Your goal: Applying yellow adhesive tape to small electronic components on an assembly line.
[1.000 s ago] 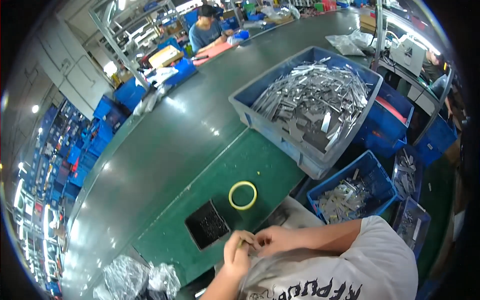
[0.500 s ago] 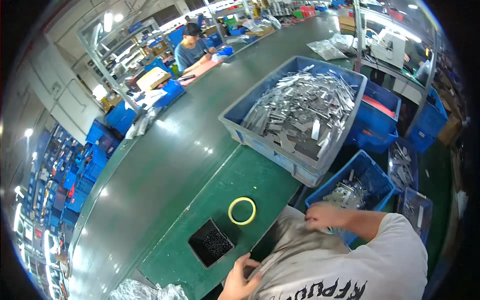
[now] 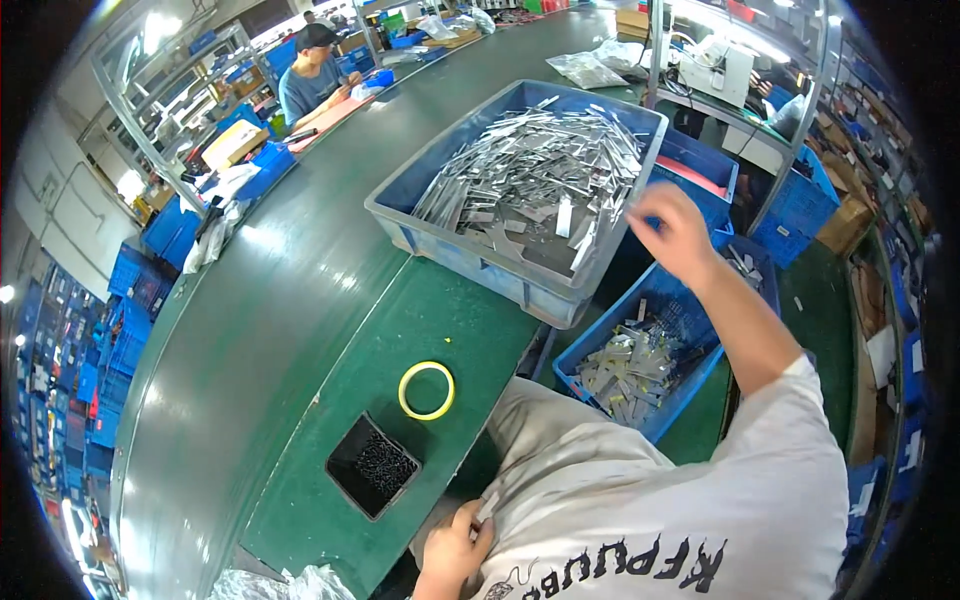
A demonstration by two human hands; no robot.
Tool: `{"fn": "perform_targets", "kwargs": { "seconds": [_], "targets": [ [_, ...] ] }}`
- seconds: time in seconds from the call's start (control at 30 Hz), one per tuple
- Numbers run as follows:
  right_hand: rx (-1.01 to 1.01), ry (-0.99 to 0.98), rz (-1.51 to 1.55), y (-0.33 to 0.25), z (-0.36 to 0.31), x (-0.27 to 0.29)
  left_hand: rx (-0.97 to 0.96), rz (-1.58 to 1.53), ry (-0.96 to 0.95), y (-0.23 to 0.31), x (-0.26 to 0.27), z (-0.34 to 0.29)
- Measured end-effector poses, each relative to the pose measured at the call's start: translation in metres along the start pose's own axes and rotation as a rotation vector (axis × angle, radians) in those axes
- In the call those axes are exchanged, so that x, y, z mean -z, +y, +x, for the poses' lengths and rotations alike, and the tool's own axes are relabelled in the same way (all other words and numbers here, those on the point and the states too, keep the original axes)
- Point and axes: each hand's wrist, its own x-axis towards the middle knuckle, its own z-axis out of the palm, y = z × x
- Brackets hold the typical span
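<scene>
My right hand (image 3: 678,238) is raised beside the right rim of a large blue crate (image 3: 455,255) heaped with silvery metal strips (image 3: 540,165). Its fingers look loosely curled and apart, with nothing visible in them, though motion softens their outline. Low at my lap, my left hand (image 3: 455,548) is closed in a pinch on a small flat light-coloured piece (image 3: 487,507). On the green table near that hand stand a black square bin (image 3: 340,480) of small dark parts and a yellow tape roll (image 3: 404,396).
Right of my lap, a lower blue crate (image 3: 590,330) holds more flat metal pieces. A dark conveyor belt (image 3: 250,330) runs along the far side of the table. Across it sits another person (image 3: 310,80). Clear plastic bags (image 3: 280,583) lie at the near table end.
My right hand has moved up and away from my lap to the large crate's right rim. My left hand's fingers have closed on the small piece. The view has turned rightward.
</scene>
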Motion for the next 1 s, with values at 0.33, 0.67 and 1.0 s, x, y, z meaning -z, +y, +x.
{"fn": "perform_targets", "kwargs": {
  "seconds": [0.33, 0.67, 1.0],
  "targets": [
    [0.04, -1.218, -0.693, 0.079, 0.055, -0.168, 0.24, 0.161, -0.044, -0.004, 0.012, -0.002],
    [0.227, -1.381, -0.727, 0.062, 0.051, -0.184, 0.153, 0.179, -0.066, -0.019, 0.012, -0.006],
    [0.17, -1.292, -0.682, 0.025, 0.078, -0.161, 0.131, 0.104, -0.058, -0.01, 0.027, -0.008]
  ]
}}
